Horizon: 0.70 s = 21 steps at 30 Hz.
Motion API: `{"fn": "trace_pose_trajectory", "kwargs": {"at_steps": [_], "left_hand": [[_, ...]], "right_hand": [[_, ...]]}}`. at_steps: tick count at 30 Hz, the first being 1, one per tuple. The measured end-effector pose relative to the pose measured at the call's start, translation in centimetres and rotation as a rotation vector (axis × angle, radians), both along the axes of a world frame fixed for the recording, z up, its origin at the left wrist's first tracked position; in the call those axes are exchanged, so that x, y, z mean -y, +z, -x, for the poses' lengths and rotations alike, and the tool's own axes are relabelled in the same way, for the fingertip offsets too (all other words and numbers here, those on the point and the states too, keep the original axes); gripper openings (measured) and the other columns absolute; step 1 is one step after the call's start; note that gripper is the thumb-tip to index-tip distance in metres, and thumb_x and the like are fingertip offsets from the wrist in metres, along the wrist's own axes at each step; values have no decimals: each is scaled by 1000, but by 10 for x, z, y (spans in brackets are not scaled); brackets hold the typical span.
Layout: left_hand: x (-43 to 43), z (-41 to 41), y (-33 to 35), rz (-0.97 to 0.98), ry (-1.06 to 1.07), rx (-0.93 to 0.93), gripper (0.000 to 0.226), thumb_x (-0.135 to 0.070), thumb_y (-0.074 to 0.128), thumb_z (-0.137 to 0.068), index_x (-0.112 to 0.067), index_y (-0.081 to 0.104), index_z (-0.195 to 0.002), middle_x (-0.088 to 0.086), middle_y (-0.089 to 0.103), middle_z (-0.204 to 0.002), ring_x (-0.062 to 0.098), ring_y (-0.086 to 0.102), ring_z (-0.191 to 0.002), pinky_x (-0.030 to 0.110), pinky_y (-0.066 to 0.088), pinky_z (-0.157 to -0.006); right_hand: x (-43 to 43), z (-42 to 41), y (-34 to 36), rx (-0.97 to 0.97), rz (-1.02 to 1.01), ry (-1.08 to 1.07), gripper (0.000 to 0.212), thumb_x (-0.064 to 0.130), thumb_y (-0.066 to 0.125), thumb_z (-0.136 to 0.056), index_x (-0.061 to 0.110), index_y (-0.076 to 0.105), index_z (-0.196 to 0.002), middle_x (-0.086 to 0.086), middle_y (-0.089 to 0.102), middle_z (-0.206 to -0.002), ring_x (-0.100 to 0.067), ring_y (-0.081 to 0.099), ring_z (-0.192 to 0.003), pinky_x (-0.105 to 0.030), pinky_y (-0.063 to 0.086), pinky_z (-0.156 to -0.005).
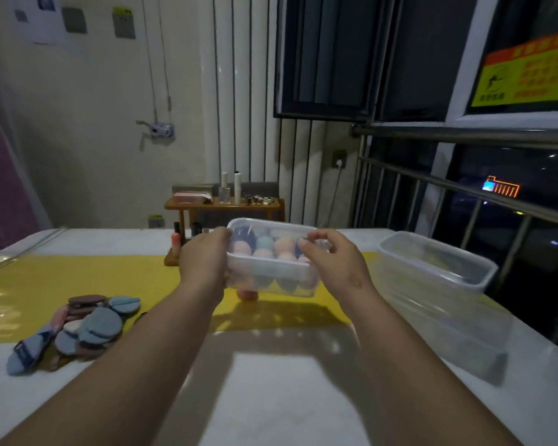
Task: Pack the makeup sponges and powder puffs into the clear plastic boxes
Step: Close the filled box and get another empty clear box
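Head view: hands meet at the centre of the frame around a clear rectangular plastic box point(273, 268) lifted off the white tabletop point(271, 397). The box is packed with egg-shaped foam makeup sponges point(264, 244) in pink, peach, teal and dark blue. Its long axis runs from 9 to 3 o'clock, one short end to each hand.

The left hand point(203, 262) wraps the 9 o'clock end with curled fingers. The right hand point(332, 265) holds the 3 o'clock end, fingertips bent over the top rim. Whether a lid is on the box, I cannot tell.

A loose pile of round fabric powder puffs point(78, 326), blue, brown and pink, lies at 8 o'clock from the held box, half on the yellow cloth runner point(78, 278), and is nearer the left hand. A second clear plastic box point(438, 262), seemingly empty, sits at 3 o'clock, just beside the right hand, its long axis angled toward 4 o'clock.

The sponges look done. The puffs remain, so the next reach likely crosses from the 8 o'clock pile to the 3 o'clock box once the full one is set down.
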State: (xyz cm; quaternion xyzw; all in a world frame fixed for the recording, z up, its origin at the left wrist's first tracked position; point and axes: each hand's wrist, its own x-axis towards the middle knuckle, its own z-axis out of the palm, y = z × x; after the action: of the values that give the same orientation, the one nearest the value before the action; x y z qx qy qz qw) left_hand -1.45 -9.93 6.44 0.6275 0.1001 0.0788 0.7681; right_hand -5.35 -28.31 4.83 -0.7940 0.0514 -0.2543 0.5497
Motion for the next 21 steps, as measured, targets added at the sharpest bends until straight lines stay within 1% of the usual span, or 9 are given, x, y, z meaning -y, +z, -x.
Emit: {"fn": "trace_pose_trajectory", "kwargs": {"at_steps": [3,6,8,10,13,15,17,18,21], "left_hand": [[27,0,15,45,-39,10,13,-30,62,-87,-19,60,-81,13,59,-94,30,62,-88,47,58,-79],[54,2,23,94,-128,-8,15,-34,62,-87,-20,65,-91,10,65,-101,29,64,-91,50,57,-84],[74,3,27,112,-178,-28,22,-35,65,-86,-18,66,-100,9,66,-103,29,65,-92,49,57,-85],[91,1,30,126,-226,-48,31,-37,67,-85,-17,64,-108,9,65,-105,30,66,-93,46,58,-82],[120,0,39,120,-285,-40,21,-33,67,-86,-16,64,-98,12,64,-105,31,66,-91,40,58,-67],[140,2,46,125,-338,-38,15,-31,65,-88,-17,64,-93,13,64,-107,33,65,-92,45,58,-73],[159,4,49,151,-396,-31,22,-34,63,-90,-16,66,-104,12,66,-108,33,66,-94,43,59,-72],[169,4,49,165,-421,-27,25,-36,60,-92,-17,65,-107,11,67,-107,31,67,-94,41,58,-71],[195,9,45,194,-443,-10,30,-41,42,-101,-20,63,-98,5,68,-101,25,64,-94,38,53,-78]], "right_hand": [[17,12,19,47,-7,-3,28,41,70,-87,29,66,-112,14,63,-104,-15,63,-103,-37,55,-87],[36,22,34,52,47,-34,41,46,70,-87,29,63,-123,9,62,-117,-15,59,-109,-45,51,-98],[55,32,43,38,65,-43,53,46,73,-84,26,59,-131,7,59,-125,-15,58,-112,-45,51,-98],[72,42,51,5,73,-11,65,40,79,-80,24,54,-137,7,54,-128,-14,55,-113,-36,52,-95],[100,57,58,-19,124,-22,75,28,89,-69,25,56,-137,5,56,-128,-11,57,-108,-19,50,-78],[118,64,61,-4,149,-89,76,27,91,-66,25,60,-135,3,59,-128,-12,60,-108,-23,51,-83],[132,69,63,14,136,-143,76,27,91,-64,23,62,-134,0,61,-129,-14,60,-111,-28,51,-93],[139,71,62,25,133,-168,77,27,92,-63,22,62,-134,0,61,-130,-14,60,-111,-29,50,-96],[156,77,60,49,111,-251,79,24,93,-62,18,61,-134,-1,59,-132,-14,58,-114,-25,46,-97]]}}
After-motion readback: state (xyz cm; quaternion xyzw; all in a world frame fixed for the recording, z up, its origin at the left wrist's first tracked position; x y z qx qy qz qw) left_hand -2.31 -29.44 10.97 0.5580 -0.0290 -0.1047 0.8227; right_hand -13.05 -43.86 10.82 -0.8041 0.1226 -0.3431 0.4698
